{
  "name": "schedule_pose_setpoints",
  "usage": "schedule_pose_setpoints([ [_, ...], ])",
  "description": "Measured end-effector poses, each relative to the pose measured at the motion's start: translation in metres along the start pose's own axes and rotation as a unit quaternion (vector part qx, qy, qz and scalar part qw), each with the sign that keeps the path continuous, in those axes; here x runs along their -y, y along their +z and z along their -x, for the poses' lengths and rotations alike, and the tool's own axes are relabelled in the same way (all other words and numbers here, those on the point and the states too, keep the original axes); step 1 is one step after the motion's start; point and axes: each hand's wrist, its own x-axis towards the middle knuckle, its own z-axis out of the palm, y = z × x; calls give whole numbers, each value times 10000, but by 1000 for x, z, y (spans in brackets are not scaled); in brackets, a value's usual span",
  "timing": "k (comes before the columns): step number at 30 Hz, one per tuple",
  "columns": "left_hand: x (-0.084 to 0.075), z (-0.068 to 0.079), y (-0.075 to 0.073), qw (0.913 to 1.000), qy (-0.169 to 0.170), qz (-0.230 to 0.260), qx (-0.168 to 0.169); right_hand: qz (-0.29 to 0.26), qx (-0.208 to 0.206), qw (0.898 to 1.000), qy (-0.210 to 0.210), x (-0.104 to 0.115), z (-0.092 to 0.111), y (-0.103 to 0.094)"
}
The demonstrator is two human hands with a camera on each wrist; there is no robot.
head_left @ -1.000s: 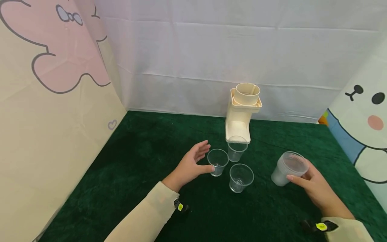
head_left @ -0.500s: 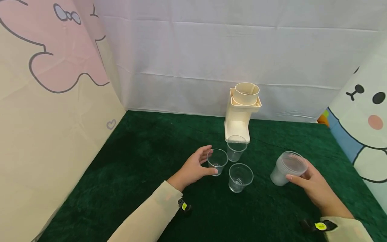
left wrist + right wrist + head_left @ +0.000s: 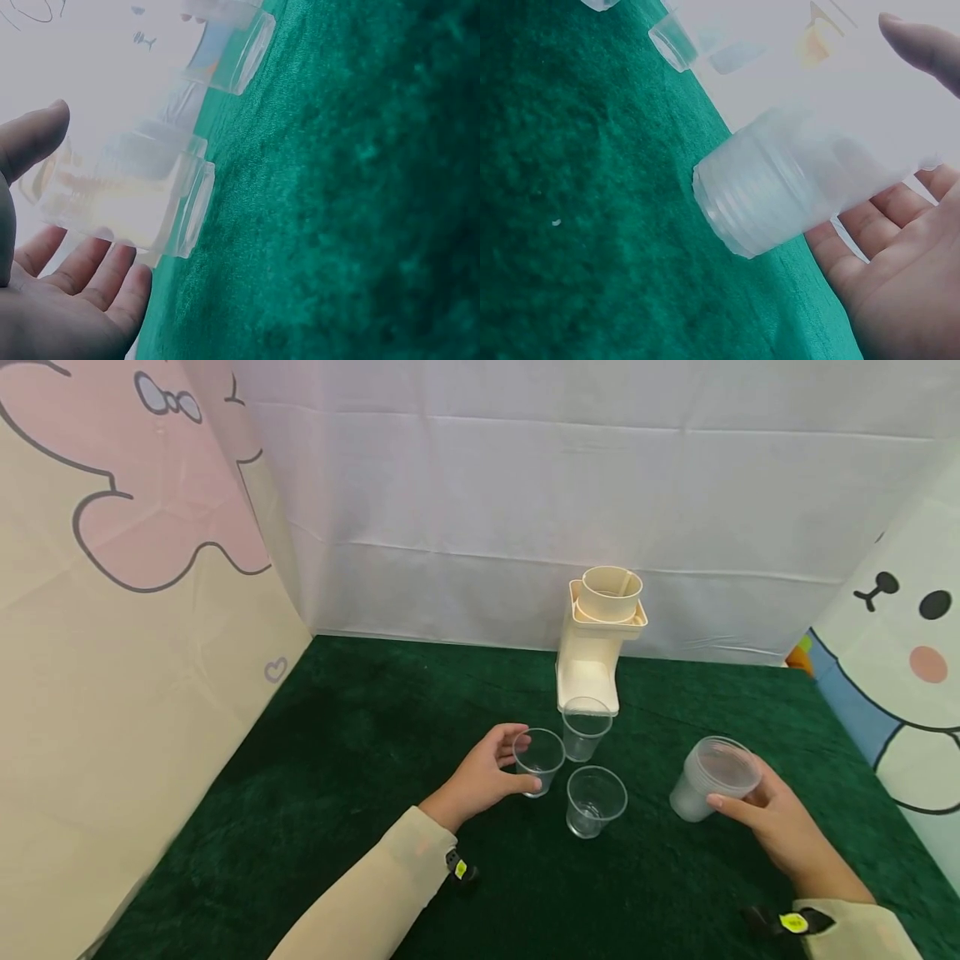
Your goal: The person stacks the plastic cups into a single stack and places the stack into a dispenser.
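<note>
Leftmost cup [image 3: 547,762] upright, just right of nearer left hand [image 3: 483,778], between parted thumb [image 3: 36,139] and fingers [image 3: 129,294]; can't tell if right hand [image 3: 783,822] grips cup stack [image 3: 712,772].

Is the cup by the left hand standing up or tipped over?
Standing up: the cup by the left hand has its rim up and base on the green cloth.

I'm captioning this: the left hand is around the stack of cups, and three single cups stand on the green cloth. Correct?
Not the left hand: the right hand is around the stack of cups, as the head view shows. Otherwise accurate.
</note>
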Motion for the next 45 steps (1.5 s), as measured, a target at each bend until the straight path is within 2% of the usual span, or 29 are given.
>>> schedule_pose_setpoints([
  [8,-4,0,2,9999,-111,105,54,5,-32,10000,9,2,1,1],
  [16,-23,9,1,9991,-72,390,173,-42,-41,10000,-49,3,2,2],
  [26,-2,1,1,9995,54,313,13,-102,-10,9999,-46,1,1,1],
  [37,-7,2,-1,9976,161,676,-61,-201,-40,9997,-96,0,1,1],
  [40,-10,2,-2,9975,140,677,-115,-294,-26,9995,-143,-1,1,1],
  [45,-36,12,-5,9965,14,830,-87,-242,-7,9996,-126,-1,1,2],
])
